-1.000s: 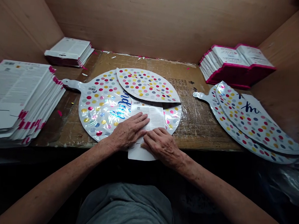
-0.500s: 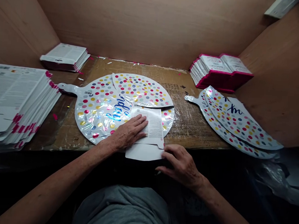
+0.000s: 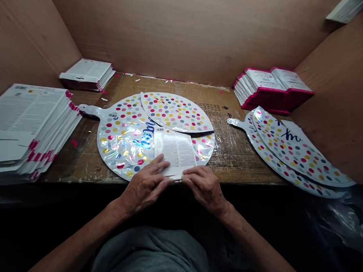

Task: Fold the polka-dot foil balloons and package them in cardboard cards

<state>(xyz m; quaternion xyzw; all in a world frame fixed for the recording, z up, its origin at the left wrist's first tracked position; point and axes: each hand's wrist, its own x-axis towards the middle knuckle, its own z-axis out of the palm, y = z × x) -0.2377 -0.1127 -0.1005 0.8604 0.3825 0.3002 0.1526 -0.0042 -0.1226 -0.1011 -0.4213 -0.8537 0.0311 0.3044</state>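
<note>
A white printed cardboard sleeve (image 3: 176, 150) lies on a flat foil balloon (image 3: 119, 142) with coloured dots and blue lettering. The sleeve's near flap is turned up at the table edge, between my two hands. My left hand (image 3: 148, 181) grips its near left side, thumb below and fingers on top. At the near right, my right hand (image 3: 205, 188) pinches the flap edge, its fingers pressed together. The upper part of the balloon is folded over into a dotted layer (image 3: 178, 113) above the sleeve.
Stacks of white sleeves stand at the left, a large stack (image 3: 31, 127) in front and a smaller stack (image 3: 87, 72) behind. Pink-edged packets (image 3: 270, 88) stand at the back right. Folded dotted balloons (image 3: 297, 153) overhang the table edge at the right. Wooden panels enclose the table.
My left hand has moved from the sleeve's middle down to its near edge. My right hand has come inward, and the flap that lay flat is now turned up.
</note>
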